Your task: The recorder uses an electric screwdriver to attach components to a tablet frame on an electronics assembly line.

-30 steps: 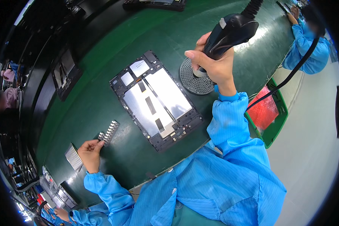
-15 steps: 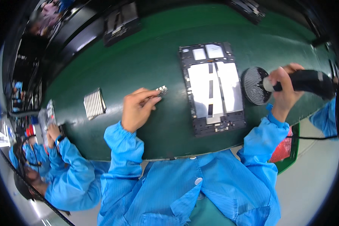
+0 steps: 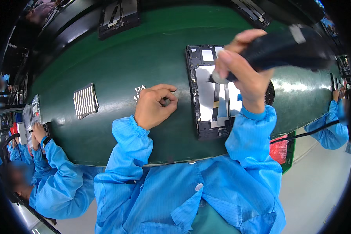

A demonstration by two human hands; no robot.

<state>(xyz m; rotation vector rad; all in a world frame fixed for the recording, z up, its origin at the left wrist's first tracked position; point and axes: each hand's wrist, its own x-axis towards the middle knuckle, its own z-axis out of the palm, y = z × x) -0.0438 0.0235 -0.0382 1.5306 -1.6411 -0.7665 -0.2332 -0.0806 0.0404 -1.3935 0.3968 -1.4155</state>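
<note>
My right hand (image 3: pixel 247 74) grips a black electric screwdriver (image 3: pixel 288 48), its pale nose and thin dark bit (image 3: pixel 211 79) over the tablet chassis (image 3: pixel 204 107). That chassis is a dark frame with silvery panels and black strips; my hand and the tool hide its upper right part. To its left, my left hand (image 3: pixel 156 104) is curled above the table, thumb and forefinger brought together. Whether a small piece sits between these fingertips is unclear. Small silvery metal parts (image 3: pixel 139 92) show just beyond the left knuckles, partly covered by the hand.
A stack of striped silvery strips (image 3: pixel 85 100) lies on the green table (image 3: pixel 117 74) at left. A round dark dish (image 3: pixel 269 93) peeks out behind my right wrist. More device frames (image 3: pixel 119 17) stand along the far edge. A co-worker (image 3: pixel 62 175) sits at left, another sleeve (image 3: pixel 329 128) at right.
My right hand has brought the screwdriver left from the round dish to over the chassis. The small metal parts, earlier at my left fingertips, now show beyond the knuckles.
</note>
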